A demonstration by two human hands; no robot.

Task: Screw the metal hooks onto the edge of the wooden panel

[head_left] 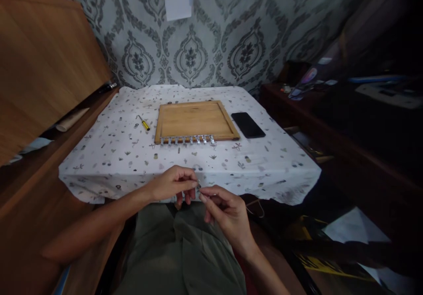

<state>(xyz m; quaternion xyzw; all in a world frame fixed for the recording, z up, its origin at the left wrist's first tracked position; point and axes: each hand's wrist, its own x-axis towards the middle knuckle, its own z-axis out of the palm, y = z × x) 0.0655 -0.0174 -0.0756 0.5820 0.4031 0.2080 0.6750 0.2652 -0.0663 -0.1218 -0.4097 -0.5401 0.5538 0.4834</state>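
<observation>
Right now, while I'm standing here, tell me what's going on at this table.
A person holds a small piece, too small to identify, between the fingertips of the left hand and right hand, just above the lap. On the patterned cloth lies a wooden board, with a row of metal pieces along its near edge. A yellow-handled screwdriver lies left of the board, and a dark phone lies right of it.

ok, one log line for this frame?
left hand: pinching small piece; right hand: pinching same; wooden board: metal clips along near edge; phone: right of board
</observation>
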